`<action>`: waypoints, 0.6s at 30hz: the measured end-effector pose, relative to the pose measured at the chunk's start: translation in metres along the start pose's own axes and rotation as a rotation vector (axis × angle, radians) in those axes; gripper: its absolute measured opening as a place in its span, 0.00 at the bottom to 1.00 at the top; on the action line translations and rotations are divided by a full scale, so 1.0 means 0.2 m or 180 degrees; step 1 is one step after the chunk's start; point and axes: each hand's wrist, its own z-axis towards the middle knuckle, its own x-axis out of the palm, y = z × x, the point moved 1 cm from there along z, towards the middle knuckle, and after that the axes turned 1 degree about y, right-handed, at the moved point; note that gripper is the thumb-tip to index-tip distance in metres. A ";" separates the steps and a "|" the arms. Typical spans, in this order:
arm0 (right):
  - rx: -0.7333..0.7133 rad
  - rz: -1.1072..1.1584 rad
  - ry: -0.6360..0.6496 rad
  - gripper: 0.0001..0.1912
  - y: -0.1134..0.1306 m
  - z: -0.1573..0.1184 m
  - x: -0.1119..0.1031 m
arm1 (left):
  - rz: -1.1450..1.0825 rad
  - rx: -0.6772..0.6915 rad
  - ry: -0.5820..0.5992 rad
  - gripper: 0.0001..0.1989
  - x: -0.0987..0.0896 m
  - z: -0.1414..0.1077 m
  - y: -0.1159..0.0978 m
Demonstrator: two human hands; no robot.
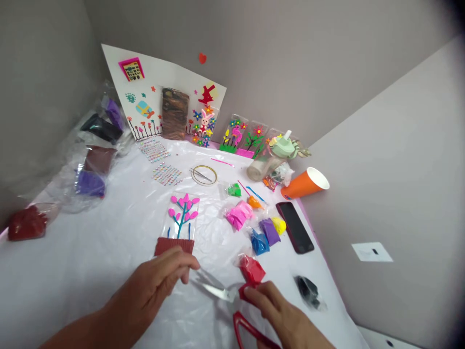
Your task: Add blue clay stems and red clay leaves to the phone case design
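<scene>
The right hand (281, 312) grips red-handled scissors (232, 303), fingers through the loops, with the blades parted and pointing toward ten o'clock, so the open edges face the left hand (160, 278). That hand is pinched shut on something small at its fingertips just beside the blade tips; what it pinches is too small to tell. It hovers over the lower edge of a clear card (180, 223), which lies flat at twelve o'clock from the hands so its pink and teal clay flower and red base strip face up, within easy reach. A red clay bag (252, 269) sits just at twelve o'clock of the right hand, touching or nearly touching the scissors' pivot. The other small bags, blue (259, 242), purple (269, 231), yellow (279, 225) and pink (239, 214), cluster at one o'clock, kept close but off the working patch. A phone (294, 227) lies beside them near the table's right edge, and an orange cup (305, 183) lies tipped on its side beyond it. Finished cards lean against the wall at twelve o'clock, out of the way, on the white sheet (109, 261).
</scene>
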 end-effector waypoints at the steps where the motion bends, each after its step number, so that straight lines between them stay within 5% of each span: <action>1: 0.0049 0.0091 -0.0062 0.31 0.00 0.02 -0.05 | 0.0075 0.0006 -0.0203 0.14 -0.03 0.00 0.01; 4: 0.0230 0.0214 -0.0183 0.29 0.01 0.11 -0.11 | 0.0383 -0.0006 -0.0656 0.11 -0.11 0.01 0.05; 8: 0.0337 0.0028 -0.0256 0.22 0.06 0.25 -0.05 | 0.0629 0.0089 -0.0989 0.09 -0.16 0.02 0.09; 18: 0.0410 -0.0184 -0.0144 0.17 0.10 0.42 0.02 | 0.0724 0.0033 -0.0850 0.09 -0.15 0.03 0.12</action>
